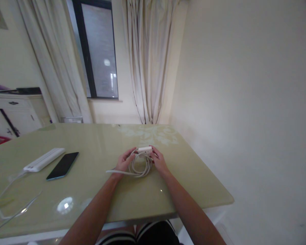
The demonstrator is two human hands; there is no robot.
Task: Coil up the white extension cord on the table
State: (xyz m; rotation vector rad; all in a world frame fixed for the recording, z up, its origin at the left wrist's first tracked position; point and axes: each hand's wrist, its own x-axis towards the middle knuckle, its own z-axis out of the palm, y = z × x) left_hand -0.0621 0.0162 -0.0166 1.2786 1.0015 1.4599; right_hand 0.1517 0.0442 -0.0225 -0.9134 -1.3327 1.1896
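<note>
White rectangular plastic block (145, 150), long axis crosswise, between left hand (125, 161), fingers closed on round pale-grey cable coil (140, 175), and right hand (158, 160), pinching block's right end; coil on near side, free tail (117, 172) pointing left.

L hand (124, 162) & R hand (159, 161) holding coiled cable (140, 174), phone (63, 166) on tbl (97, 144)

Left hand (124, 162) and right hand (159, 160) bare. Left forearm (91, 212) and right forearm (191, 211) also bare, as far as visible. Black shorts (157, 234) at bottom edge; hems (117, 235) ringed with whitish stripes, dark band between, curving around each leg.
</note>
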